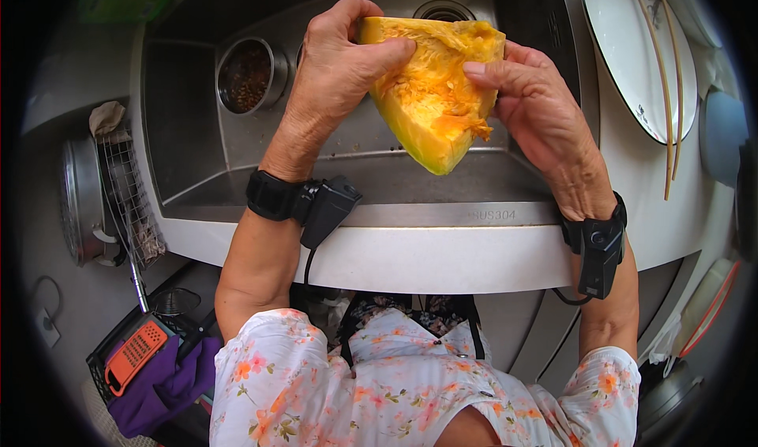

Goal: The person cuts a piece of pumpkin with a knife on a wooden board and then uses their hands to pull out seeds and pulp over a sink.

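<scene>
Over the sink (237, 182) I hold a cut piece of pumpkin (430, 92), its stringy orange inside facing up and its yellow-green rind toward me. My left hand (343, 56) grips the left edge, thumb laid on the flesh. On the right side my right hand (525, 88) holds it, with the thumb pressed on the pulp and the fingers mostly hidden behind. A loose strand of pulp hangs at the lower right edge. Behind the pumpkin shows part of the sink drain (444, 11).
A round metal bowl (272, 76) with brownish bits inside stands in the sink on the left. A white plate (632, 44) and wooden chopsticks (671, 92) lie on the right counter. An orange grater (140, 352) and purple cloth (166, 388) are at the lower left.
</scene>
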The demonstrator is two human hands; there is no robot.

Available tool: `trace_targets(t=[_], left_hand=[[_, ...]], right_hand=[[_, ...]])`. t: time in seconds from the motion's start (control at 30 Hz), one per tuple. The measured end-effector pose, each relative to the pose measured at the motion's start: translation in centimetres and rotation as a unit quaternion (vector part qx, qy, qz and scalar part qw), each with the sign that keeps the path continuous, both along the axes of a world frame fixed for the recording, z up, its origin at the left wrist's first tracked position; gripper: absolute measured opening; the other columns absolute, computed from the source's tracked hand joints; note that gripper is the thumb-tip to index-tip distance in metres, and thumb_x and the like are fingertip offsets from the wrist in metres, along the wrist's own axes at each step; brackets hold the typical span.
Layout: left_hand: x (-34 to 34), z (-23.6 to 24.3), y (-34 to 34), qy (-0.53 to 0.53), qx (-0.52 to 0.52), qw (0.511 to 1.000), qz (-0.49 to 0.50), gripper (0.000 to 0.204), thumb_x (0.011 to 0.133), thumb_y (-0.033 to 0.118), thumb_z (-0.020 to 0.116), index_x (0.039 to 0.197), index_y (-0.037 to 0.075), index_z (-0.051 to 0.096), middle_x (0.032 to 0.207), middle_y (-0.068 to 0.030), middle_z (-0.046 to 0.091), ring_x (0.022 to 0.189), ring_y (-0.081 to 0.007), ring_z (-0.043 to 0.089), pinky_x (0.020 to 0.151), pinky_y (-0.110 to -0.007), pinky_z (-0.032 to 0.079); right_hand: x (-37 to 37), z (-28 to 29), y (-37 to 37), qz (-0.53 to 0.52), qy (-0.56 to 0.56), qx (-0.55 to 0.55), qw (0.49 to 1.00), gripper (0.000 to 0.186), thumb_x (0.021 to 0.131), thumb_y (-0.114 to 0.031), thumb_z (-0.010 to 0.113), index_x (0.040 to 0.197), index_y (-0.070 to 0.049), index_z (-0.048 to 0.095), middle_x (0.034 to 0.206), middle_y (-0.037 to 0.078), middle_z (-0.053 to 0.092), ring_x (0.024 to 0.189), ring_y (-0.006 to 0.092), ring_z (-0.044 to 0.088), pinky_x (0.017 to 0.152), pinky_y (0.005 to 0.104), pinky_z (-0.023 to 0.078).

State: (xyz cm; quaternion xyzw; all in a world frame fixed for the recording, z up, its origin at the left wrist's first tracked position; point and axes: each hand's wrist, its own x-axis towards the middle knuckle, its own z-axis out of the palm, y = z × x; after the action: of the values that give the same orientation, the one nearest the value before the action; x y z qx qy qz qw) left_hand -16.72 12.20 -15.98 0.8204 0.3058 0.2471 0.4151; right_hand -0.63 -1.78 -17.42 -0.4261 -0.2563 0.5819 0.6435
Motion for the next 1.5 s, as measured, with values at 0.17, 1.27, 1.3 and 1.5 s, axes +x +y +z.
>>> trace_targets(t=[0.17,1.27,1.3,1.5], left_hand=[[0.0,0.1,-0.3,-0.009,-0.01,1.0,0.005,0.033,0.077,0.016,0.067,0.103,-0.002,0.058,0.086,-0.0067,0.062,0.077,-0.011,0.061,0.068,-0.022,0.051],[0.4,0.0,-1.4,-0.088,0.001,0.996,0.0,0.04,0.077,0.008,0.066,0.114,-0.003,0.053,0.098,-0.008,0.06,0.085,-0.012,0.06,0.077,-0.023,0.051],[0.4,0.0,-1.5,-0.1,-0.017,0.995,0.007,0.041,0.077,0.008,0.067,0.114,-0.003,0.053,0.098,-0.0082,0.06,0.085,-0.0123,0.06,0.077,-0.022,0.051],[1.1,0.4,-1.6,-0.138,-0.141,0.98,0.026,0.042,0.076,0.011,0.067,0.113,-0.003,0.053,0.097,-0.0084,0.061,0.088,-0.0135,0.06,0.08,-0.023,0.047]], right_hand=[[0.0,-0.2,0.0,-0.016,-0.028,-0.005,0.999,0.025,0.081,-0.012,0.064,0.102,0.0,0.058,0.093,0.006,0.062,0.086,0.0131,0.062,0.075,0.026,0.05],[0.2,-0.3,0.0,-0.012,-0.051,-0.021,0.998,0.053,0.065,0.01,0.068,0.115,0.001,0.051,0.105,0.008,0.061,0.098,0.0173,0.06,0.093,0.0303,0.046],[0.2,-0.3,0.1,-0.015,-0.052,-0.021,0.998,0.053,0.065,0.01,0.068,0.115,0.001,0.051,0.105,0.008,0.061,0.098,0.0173,0.06,0.093,0.0303,0.046],[0.5,-0.1,-0.2,-0.016,0.016,-0.015,1.0,0.05,0.066,0.009,0.068,0.113,0.002,0.052,0.103,0.01,0.062,0.094,0.0166,0.062,0.09,0.0284,0.048]])
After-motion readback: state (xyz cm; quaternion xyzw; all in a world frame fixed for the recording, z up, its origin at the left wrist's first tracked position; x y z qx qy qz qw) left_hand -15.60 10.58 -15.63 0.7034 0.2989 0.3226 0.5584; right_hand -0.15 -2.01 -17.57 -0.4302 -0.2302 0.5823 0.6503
